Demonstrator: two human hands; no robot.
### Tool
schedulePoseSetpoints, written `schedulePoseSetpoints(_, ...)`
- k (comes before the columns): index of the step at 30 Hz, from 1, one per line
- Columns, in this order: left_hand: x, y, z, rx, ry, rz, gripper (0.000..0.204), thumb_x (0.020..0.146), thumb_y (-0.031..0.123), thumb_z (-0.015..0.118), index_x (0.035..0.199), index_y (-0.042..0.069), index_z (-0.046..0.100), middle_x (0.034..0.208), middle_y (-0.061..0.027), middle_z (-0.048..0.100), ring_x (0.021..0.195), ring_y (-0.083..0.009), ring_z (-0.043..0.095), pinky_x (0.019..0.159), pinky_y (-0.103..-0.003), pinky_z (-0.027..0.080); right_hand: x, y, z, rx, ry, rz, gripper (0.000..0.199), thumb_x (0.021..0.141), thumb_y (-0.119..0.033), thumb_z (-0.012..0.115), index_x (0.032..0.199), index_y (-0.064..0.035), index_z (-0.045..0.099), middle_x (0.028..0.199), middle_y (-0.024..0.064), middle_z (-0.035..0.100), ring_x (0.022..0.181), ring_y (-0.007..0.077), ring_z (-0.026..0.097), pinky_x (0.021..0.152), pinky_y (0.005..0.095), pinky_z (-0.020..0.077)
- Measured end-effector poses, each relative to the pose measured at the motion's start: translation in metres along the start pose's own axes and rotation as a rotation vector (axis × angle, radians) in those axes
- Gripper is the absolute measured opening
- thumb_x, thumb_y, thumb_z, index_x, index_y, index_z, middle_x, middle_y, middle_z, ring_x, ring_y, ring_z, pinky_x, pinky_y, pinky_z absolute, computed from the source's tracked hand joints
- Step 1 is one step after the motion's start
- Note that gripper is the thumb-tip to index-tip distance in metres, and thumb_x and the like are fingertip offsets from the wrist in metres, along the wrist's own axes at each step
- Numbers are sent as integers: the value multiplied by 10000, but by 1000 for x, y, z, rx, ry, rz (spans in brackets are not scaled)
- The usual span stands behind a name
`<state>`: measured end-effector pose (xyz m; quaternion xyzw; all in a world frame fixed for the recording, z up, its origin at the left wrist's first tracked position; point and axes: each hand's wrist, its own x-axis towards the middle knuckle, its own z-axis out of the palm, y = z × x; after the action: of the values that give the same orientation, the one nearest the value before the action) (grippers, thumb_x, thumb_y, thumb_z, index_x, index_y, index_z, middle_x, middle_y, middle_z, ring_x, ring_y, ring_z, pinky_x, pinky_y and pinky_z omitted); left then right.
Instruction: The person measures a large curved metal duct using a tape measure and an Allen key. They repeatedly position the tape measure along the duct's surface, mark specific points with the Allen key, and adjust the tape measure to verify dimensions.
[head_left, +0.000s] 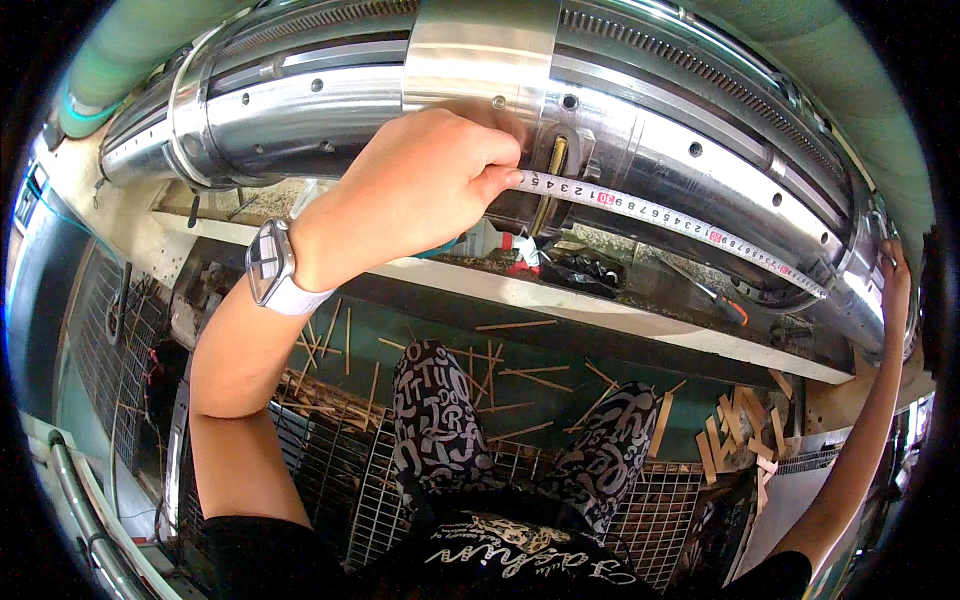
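My left hand (425, 170), with a watch (270, 265) on its wrist, is closed in front of a long shiny metal cylinder (330, 125). Its thumb and fingers pinch a white tape measure (655, 213), whose case is not visible. The blade stretches rightward along the cylinder's near side, sloping down to a metal collar (860, 270). At the far right, my right hand (894, 262) touches the metal near the cylinder's end. Its fingers are small and partly hidden, so their grip is unclear. A brass-coloured strip (555, 170) lies in a slot beside my left hand.
Below the cylinder runs a pale ledge (640, 310) bearing a spray bottle (525, 250) with a red-and-white head and an orange-tipped tool (730, 310). Wood strips (740, 425) are scattered lower down, around metal grating (650, 505). Green rolls (125, 70) curve behind.
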<state>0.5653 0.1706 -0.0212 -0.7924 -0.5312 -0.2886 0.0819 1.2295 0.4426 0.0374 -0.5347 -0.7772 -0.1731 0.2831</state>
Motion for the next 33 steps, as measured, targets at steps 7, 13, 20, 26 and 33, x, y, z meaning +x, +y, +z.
schedulePoseSetpoints(7, 1, 2, -1, 35, -17, -11, 177, 823, 173, 596, 748, 20, 548, 598, -181, 491, 548, -367, 477, 497, -403, 374, -1, 3, -1, 22, 41, 8, 366, 907, -97, 437, 1252, 20, 477, 1269, 147, 524, 1195, 230, 477, 1019, 301, 322)
schedulePoseSetpoints(13, 0, -1, 2, 35, 9, -4, 190, 817, 178, 597, 733, 19, 537, 601, -176, 498, 558, -369, 492, 504, -409, 379, 3, 9, 1, -35, 41, -30, 321, 911, -80, 446, 1208, 26, 504, 1251, 147, 528, 1206, 218, 460, 1023, 298, 320)
schedulePoseSetpoints(20, 1, 3, -2, 64, -39, -53, 190, 812, 194, 605, 737, 28, 549, 604, -173, 505, 565, -366, 507, 508, -412, 385, 4, 15, 6, 61, 73, 16, 321, 915, -73, 443, 1217, 13, 506, 1260, 143, 519, 1195, 207, 462, 1001, 298, 350)
schedulePoseSetpoints(26, 1, 3, -1, 63, -9, -30, 206, 818, 207, 601, 730, 30, 545, 588, -174, 502, 555, -367, 508, 504, -417, 385, 7, 28, 6, 67, 46, 25, 339, 909, -71, 453, 1237, 1, 500, 1298, 144, 494, 1215, 217, 448, 1024, 308, 331)
schedulePoseSetpoints(33, 1, 2, -1, 94, 3, 0, 192, 822, 202, 594, 728, 40, 554, 586, -175, 512, 564, -372, 519, 505, -425, 387, 10, 38, 8, 77, 45, 3, 348, 916, -68, 456, 1257, -5, 485, 1310, 143, 485, 1221, 219, 443, 1031, 307, 323)
